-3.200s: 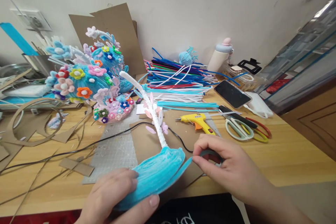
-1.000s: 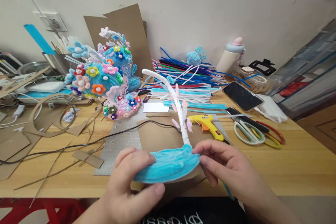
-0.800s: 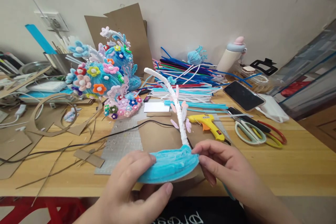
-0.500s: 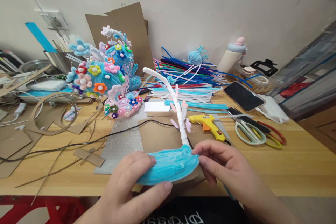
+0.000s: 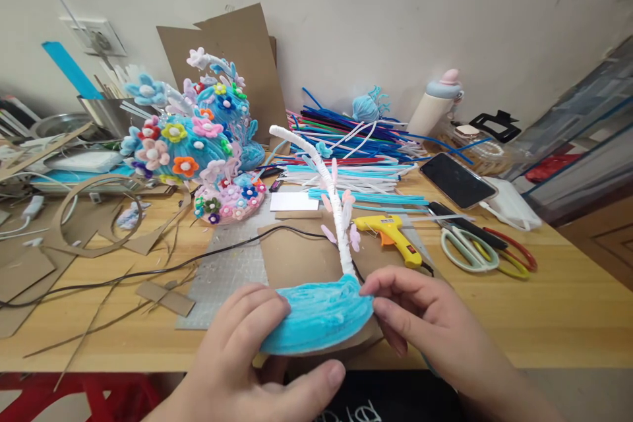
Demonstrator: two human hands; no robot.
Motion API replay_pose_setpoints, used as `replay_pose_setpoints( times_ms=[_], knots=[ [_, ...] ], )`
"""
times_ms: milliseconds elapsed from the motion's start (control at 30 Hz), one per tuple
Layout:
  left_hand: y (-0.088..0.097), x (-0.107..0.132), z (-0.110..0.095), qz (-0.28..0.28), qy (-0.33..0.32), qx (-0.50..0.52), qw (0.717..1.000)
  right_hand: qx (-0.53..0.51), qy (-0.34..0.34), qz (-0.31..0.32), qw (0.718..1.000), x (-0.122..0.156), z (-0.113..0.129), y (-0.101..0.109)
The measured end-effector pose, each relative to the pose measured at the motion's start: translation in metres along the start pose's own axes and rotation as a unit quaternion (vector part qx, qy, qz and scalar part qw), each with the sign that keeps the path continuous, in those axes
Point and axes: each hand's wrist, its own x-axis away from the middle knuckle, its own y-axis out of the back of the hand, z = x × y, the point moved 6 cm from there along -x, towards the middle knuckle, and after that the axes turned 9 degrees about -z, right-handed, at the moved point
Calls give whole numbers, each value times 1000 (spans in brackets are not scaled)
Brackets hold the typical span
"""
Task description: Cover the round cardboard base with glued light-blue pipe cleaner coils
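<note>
A blue pipe-cleaner-covered base (image 5: 321, 316) with a bare cardboard edge is held low over the front of the table. From its right part rises a white wrapped stem (image 5: 338, 217), curving left at the top, with small pink, lilac and blue petals along it. My left hand (image 5: 252, 349) lies over the base's left end, fingers on top, its thumb lifted away from the front edge. With thumb and fingertips, my right hand (image 5: 420, 316) pinches the base's right end. Some of its fingers are hidden beneath.
A yellow glue gun (image 5: 390, 234) lies behind my right hand, near scissors (image 5: 469, 250) and a phone (image 5: 459, 180). A black cable (image 5: 198, 257) crosses the table. Pipe cleaners (image 5: 346, 171) are piled at the back, beside a flower-covered craft piece (image 5: 198, 145). Cardboard scraps (image 5: 165, 297) lie left.
My left thumb has come away from the base's front edge and moved down and right. The base has tipped slightly, showing more cardboard edge. My right hand keeps its pinch.
</note>
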Motion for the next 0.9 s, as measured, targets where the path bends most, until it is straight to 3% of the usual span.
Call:
replay_pose_setpoints(
  times_ms=[367, 500, 600, 700, 900],
  knots=[
    [-4, 8, -9, 34, -122, -19, 992, 2, -6, 9, 1000, 2, 0, -2],
    [2, 13, 4, 14, -14, 22, 1000, 2, -6, 7, 1000, 1, -1, -1],
    [4, 25, 18, 34, 59, 81, 994, 0, -6, 4, 1000, 0, -1, 0],
    [5, 36, 26, 63, 73, 114, 989, 0, -5, 4, 1000, -2, -2, 0],
    [10, 39, 27, 22, 39, 162, 986, -5, 0, 7, 1000, -2, -1, -1]
  ],
)
